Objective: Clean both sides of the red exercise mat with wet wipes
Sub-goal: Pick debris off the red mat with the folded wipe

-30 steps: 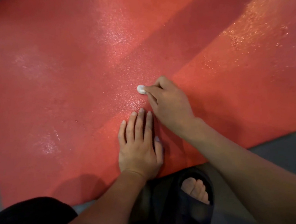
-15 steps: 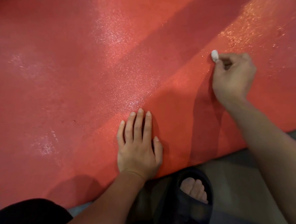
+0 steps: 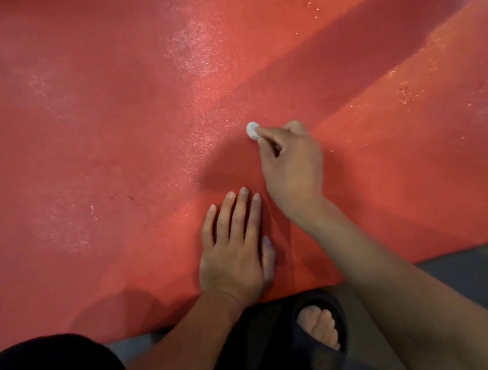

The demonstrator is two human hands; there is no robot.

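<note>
The red exercise mat fills most of the view, lying flat on the floor with wet, shiny patches. My left hand rests flat on the mat near its front edge, fingers straight and together. Just beyond it, my right hand pinches a small balled-up white wet wipe between thumb and fingers and presses it on the mat's middle.
Grey floor shows past the mat's front edge at right and at the far left. My foot in a black open-toed slipper stands right at the mat's edge, below my left hand. A dark-clothed knee sits at bottom left.
My right hand swept the wipe out to the right across the mat, then back left to the middle, just beyond my left hand. My left hand stayed put.
</note>
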